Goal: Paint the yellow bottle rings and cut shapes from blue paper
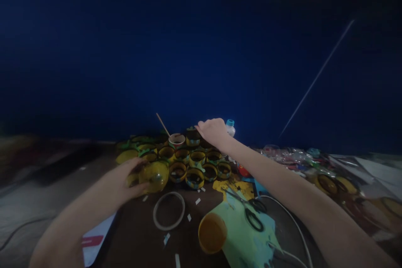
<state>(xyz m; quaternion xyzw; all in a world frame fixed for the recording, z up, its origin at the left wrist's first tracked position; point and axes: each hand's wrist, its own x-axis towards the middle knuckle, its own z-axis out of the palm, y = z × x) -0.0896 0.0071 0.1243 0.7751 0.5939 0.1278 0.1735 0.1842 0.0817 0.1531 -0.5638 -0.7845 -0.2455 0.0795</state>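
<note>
My left hand (133, 180) is wrapped round a see-through yellow dome-like piece (156, 176) at the left end of the rows. Higher up, my right hand (213, 132) reaches across with curled fingers, beside a yellow-and-dark cup (192, 137) with green on its rim. Whatever those fingers hold, if anything, is hidden. Between my hands stand several round yellow cups with dark and green decoration, such as this cup (194, 178). A white paper cup (176, 139) holds a thin wooden stick (163, 124). Partly behind my right wrist is a white bottle (230, 127) with a blue cap.
A clear ring (168, 211) and an orange-brown cup (212, 233) lie in front. Black-handled scissors (253, 219) rest on light green paper (248, 238). A white cable (298, 228) curves under my right arm. Clear plastic pieces (292, 157) are heaped at right. A blue wall (188, 58) rises behind.
</note>
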